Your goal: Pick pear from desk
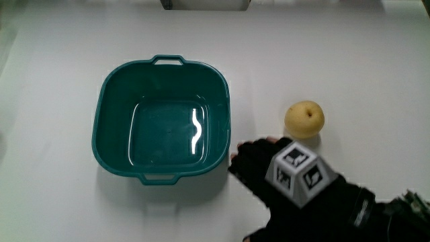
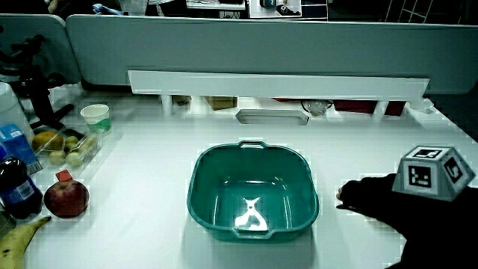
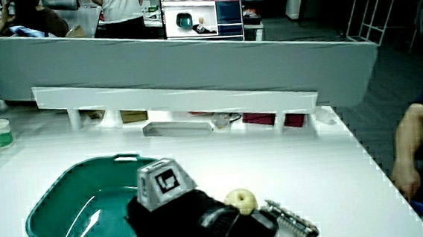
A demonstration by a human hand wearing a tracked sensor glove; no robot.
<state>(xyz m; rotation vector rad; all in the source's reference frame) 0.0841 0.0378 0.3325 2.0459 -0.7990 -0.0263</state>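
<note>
The round yellow pear (image 1: 304,119) is seen on the white table (image 1: 376,74), just past the fingertips of the black gloved hand (image 1: 269,168) and not held yet (the fingers look loosely spread). The teal plastic tub (image 1: 111,87) sits beside the hand. The pear could be bumped and rolled away if pushed.

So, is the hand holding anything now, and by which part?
Nothing is held. The hand lies on the table between the basin and the pear, not touching the pear.
</note>
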